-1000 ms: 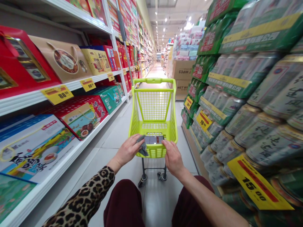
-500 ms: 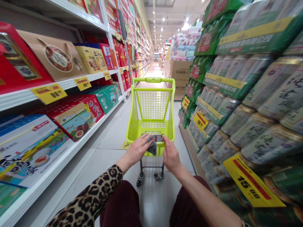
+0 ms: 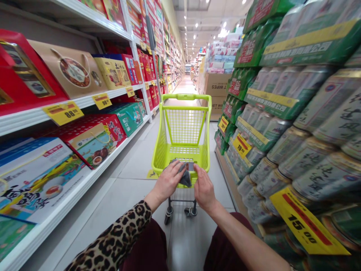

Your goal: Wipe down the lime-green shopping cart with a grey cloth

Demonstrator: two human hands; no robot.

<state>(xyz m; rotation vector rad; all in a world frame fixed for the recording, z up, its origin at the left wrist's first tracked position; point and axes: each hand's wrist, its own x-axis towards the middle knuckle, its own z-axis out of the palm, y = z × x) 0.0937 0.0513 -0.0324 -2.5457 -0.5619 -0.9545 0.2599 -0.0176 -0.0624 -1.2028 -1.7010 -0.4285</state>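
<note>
L hand (image 3: 169, 183) pinching soft dark-grey cloth (image 3: 185, 178) betw thumb & fingers, over near end of lime shopping cart (image 3: 184, 97). R hand (image 3: 204, 189) fingers loosely together, tips by phone (image 3: 191, 166), contact unclear. Phone lies in basket, partly behind cloth: prob light, stiff, slippery, hold by long edges. Cloth floppy, grab anywhere. Vs 1 s ago: hands closer, less phone showing. Beyond: gift-box shelf (image 3: 34, 122) L, canned-drink stacks (image 3: 307, 165) R.

Left hand (image 3: 169, 183) and right hand (image 3: 204, 189) have drawn closer
</note>
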